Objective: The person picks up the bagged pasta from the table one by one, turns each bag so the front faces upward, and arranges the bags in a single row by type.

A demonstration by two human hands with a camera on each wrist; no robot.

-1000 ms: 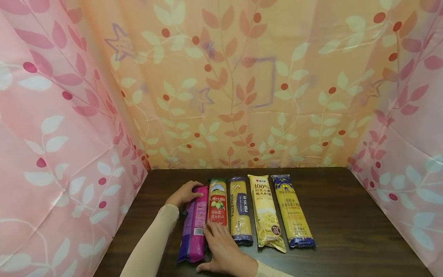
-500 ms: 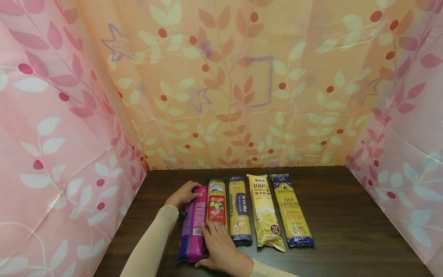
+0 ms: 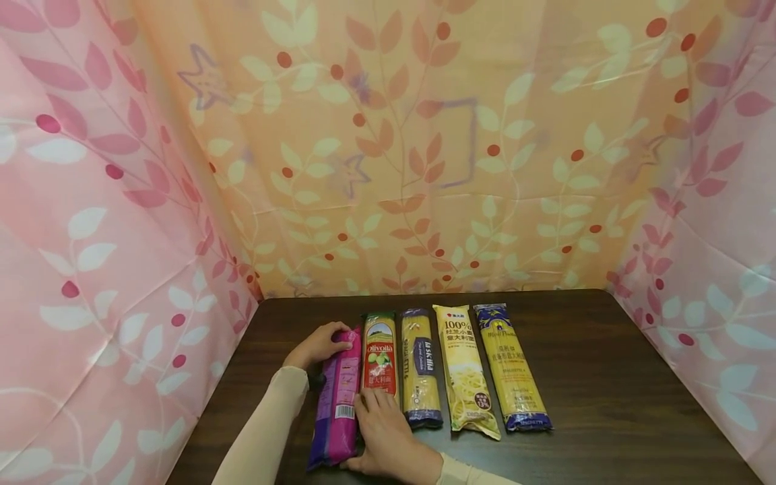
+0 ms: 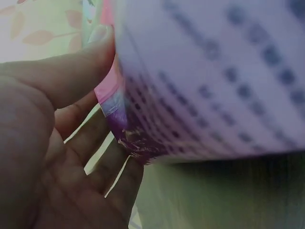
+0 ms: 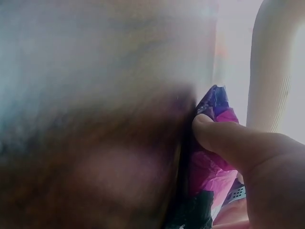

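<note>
A long pink and purple pasta packet (image 3: 337, 404) lies leftmost in a row on the dark table. At its far end, my left hand (image 3: 318, 345) grips it; the left wrist view shows the thumb (image 4: 86, 67) on one side of the packet's end (image 4: 126, 119) and the fingers on the other. My right hand (image 3: 394, 431) holds the near right side. In the right wrist view its thumb (image 5: 224, 138) lies across the pink wrapper (image 5: 207, 169). Right beside it is a red and green Olivoilà pasta packet (image 3: 380, 357), its near end hidden by my right hand.
To the right lie a blue-labelled spaghetti packet (image 3: 420, 377), a pale yellow pasta packet (image 3: 465, 377) and a yellow and blue spaghetti packet (image 3: 512, 370). The brown table (image 3: 600, 391) meets patterned cloth (image 3: 388, 222) at the back and sides.
The pink and purple packet has shifted slightly left and towards me, widening the gap to the Olivoilà packet. My left hand has moved left with it; the right hand stays nearly in place.
</note>
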